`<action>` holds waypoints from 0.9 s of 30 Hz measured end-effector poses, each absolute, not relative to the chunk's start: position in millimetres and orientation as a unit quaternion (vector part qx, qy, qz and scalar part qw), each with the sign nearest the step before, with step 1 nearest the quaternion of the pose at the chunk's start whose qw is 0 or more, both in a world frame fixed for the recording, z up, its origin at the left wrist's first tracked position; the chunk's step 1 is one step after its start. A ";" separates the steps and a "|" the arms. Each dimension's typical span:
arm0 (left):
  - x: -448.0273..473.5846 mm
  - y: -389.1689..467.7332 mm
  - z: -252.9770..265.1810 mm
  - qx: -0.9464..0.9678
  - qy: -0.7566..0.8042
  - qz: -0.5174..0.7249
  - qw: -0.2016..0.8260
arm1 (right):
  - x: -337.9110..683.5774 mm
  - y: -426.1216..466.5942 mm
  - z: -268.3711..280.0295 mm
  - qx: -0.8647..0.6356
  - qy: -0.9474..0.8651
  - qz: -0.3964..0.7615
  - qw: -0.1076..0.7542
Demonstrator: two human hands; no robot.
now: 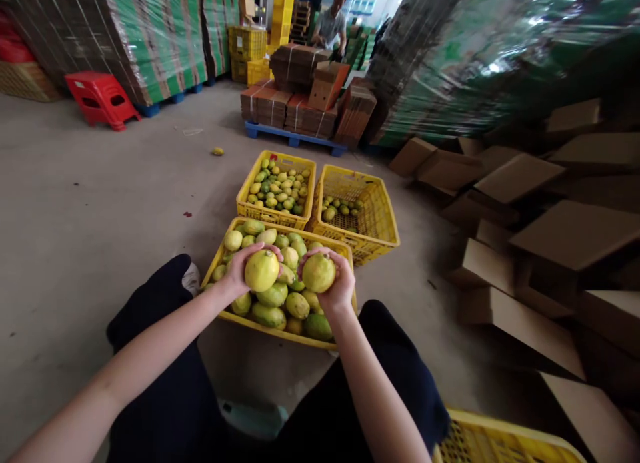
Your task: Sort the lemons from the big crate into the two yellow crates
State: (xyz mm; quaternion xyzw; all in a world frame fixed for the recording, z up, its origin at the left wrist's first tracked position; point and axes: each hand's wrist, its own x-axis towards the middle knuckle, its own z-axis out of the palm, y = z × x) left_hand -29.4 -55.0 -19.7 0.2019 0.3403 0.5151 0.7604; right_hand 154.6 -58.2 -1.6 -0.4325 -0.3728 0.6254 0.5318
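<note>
Over the nearest yellow crate (pixel 227 240), my left hand (pixel 239 268) is closed round a yellow-green papaya (pixel 262 271). My right hand (pixel 342 284) grips a second, slightly greener papaya (pixel 319 273), level with the first and a short gap to its right. Both fruits show their stem ends upward. Under them the crate is heaped with green and yellow papayas (pixel 270 315) of mixed sizes. The fingers of each hand are partly hidden behind the fruit.
Beyond stand a crate of small papayas (pixel 283 191) and another crate (pixel 377 213) with several fruits. Open cardboard boxes (pixel 525 176) pile up on the right. A red stool (pixel 100 96), a loose fruit (pixel 217 151) and a blue pallet (pixel 295 138) lie farther off. A person (pixel 331 26) stands behind stacked cartons.
</note>
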 end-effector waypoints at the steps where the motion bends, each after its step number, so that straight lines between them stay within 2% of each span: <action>1: -28.6 -55.2 -19.4 0.209 0.345 0.515 0.757 | 149.9 -59.7 -2.8 -0.434 -0.382 0.622 0.529; 9: -29.5 -56.4 -19.2 0.304 0.343 0.520 0.721 | 137.8 -65.4 -10.5 -0.440 -0.447 0.580 0.520; 13: -28.5 -55.2 -18.1 0.300 0.333 0.515 0.731 | 138.6 -64.2 -12.8 -0.419 -0.436 0.582 0.543; 21: -26.7 -44.3 -25.8 0.142 0.303 0.523 0.784 | 133.9 -58.8 -21.9 -0.374 -0.322 0.658 0.569; 27: -28.1 -34.9 -32.5 -0.035 0.305 0.546 0.780 | 135.7 -49.8 -34.4 -0.376 -0.202 0.754 0.500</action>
